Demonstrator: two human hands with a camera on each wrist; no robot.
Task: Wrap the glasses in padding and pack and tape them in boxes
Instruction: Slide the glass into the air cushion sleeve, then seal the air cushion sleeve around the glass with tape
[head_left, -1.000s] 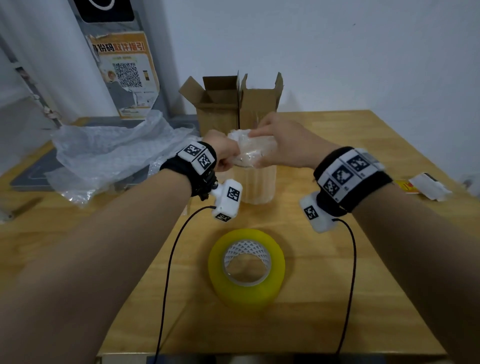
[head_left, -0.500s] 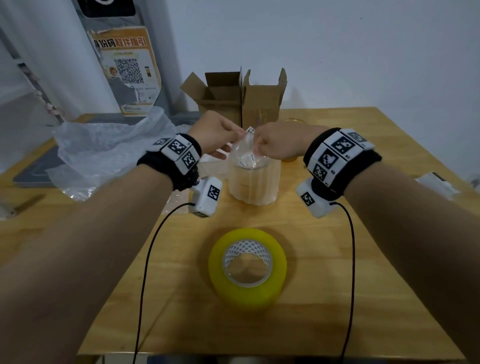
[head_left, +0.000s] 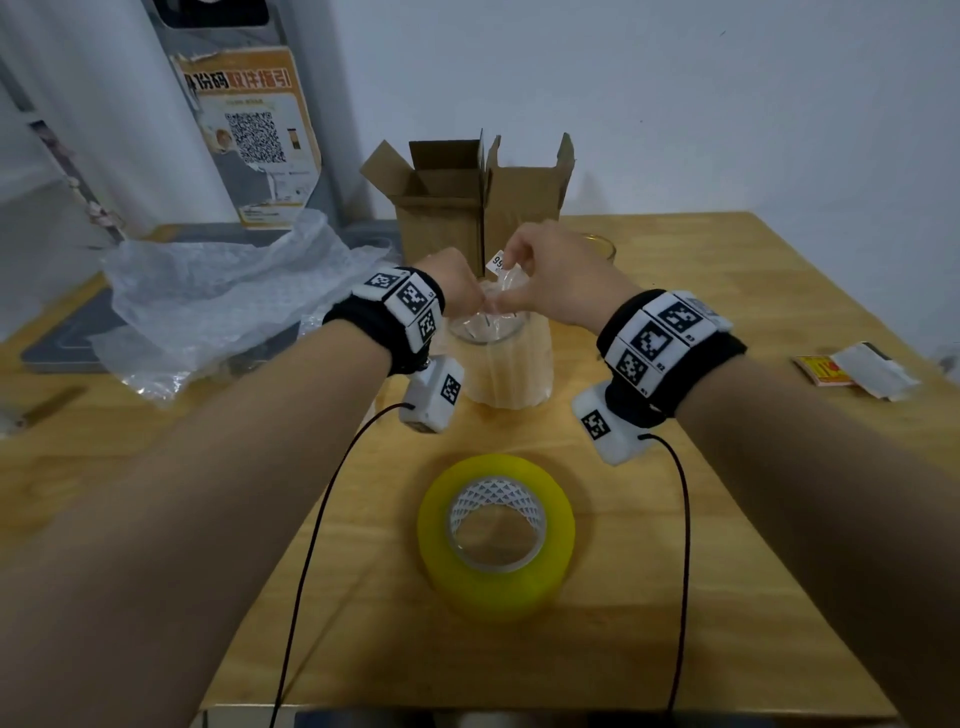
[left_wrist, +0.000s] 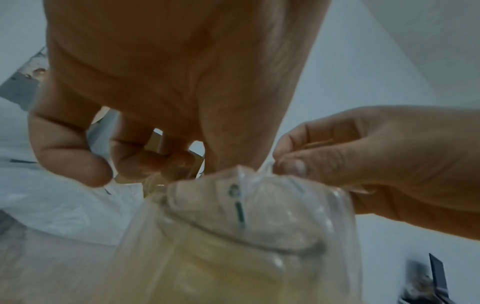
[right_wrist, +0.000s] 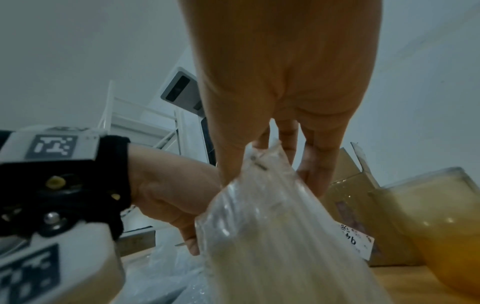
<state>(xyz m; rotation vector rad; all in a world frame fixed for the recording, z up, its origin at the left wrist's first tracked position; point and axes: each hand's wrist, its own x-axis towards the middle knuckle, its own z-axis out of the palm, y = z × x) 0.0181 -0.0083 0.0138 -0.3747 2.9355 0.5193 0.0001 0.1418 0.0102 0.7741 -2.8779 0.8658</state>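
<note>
At frame centre, left hand and right hand now pinch the padding, drawn up into a peak above the glass; wrapping nearly closed.

Both arms reach forward, the left hand and right hand close together, fingers curled and pinching.

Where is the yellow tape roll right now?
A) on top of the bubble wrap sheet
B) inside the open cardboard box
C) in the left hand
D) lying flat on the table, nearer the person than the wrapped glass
D: the yellow tape roll lies flat on the wooden table, untouched, on the person's side of the wrapped glass that both hands are working on.
</note>
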